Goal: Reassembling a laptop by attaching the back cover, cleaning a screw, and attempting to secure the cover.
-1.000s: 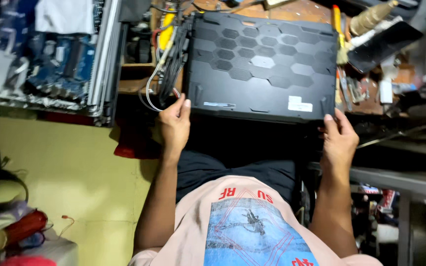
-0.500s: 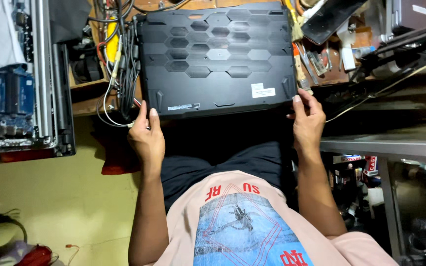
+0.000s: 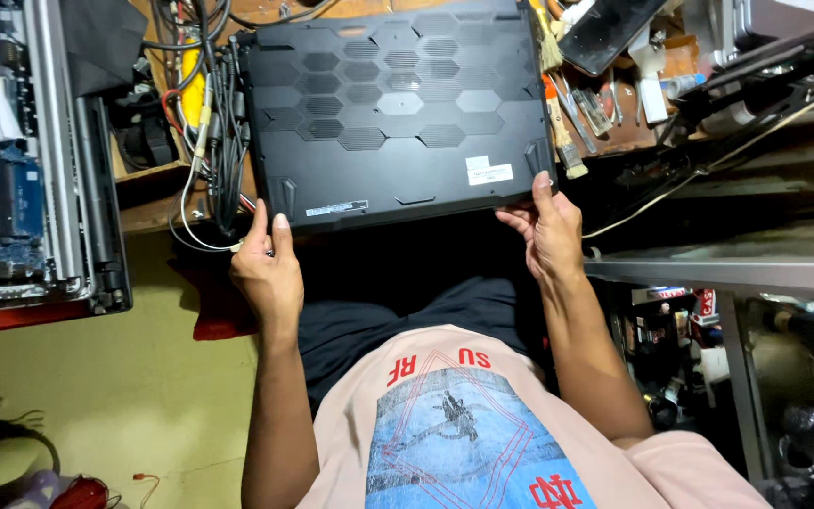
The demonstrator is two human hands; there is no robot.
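Black laptop (image 3: 398,113) lies underside-up on a cluttered wooden workbench (image 3: 148,203).

The laptop (image 3: 398,113) lies between cables (image 3: 214,123) at left and brushes (image 3: 558,104) at right.

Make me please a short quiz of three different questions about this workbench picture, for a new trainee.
1. True or false: the black laptop lies with its underside up, vent grilles showing.
2. Which corner of the laptop does the left hand grip? A) the near left corner B) the far right corner C) none
3. Fill in: beside the laptop's right edge lies a ____ with a wooden handle and pale bristles.

Key
1. True.
2. A. The right hand holds the near right corner.
3. Brush.
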